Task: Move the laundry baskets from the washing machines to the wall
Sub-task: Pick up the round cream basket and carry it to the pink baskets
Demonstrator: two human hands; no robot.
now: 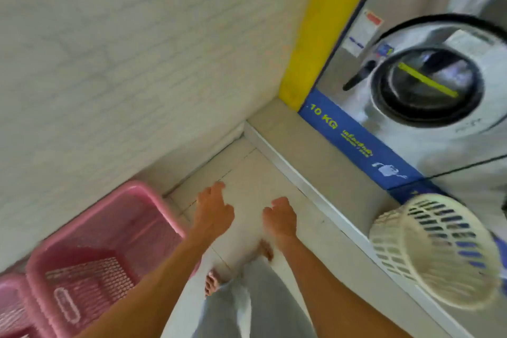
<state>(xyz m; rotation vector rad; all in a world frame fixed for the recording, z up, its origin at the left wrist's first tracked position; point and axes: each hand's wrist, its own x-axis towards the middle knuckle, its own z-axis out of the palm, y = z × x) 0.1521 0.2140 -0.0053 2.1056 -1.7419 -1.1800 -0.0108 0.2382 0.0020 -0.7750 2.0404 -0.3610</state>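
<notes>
A pink rectangular laundry basket [109, 230] stands on the floor against the white brick wall [123, 49] at the lower left, and a second pink basket [11, 307] shows at the left edge. A round cream basket [430, 250] lies tilted on the raised step under the washing machine [428, 85] at the right. My left hand [212, 210] hovers just right of the pink basket, fingers loose and holding nothing. My right hand [279, 218] hangs empty beside it, fingers curled, well left of the cream basket.
A grey raised step [310, 156] runs along the machines at the right, with a blue "10 KG" strip [354, 140]. A yellow column [323, 25] stands in the corner. White floor tiles [247, 173] lie ahead; my bare feet and grey trousers are below.
</notes>
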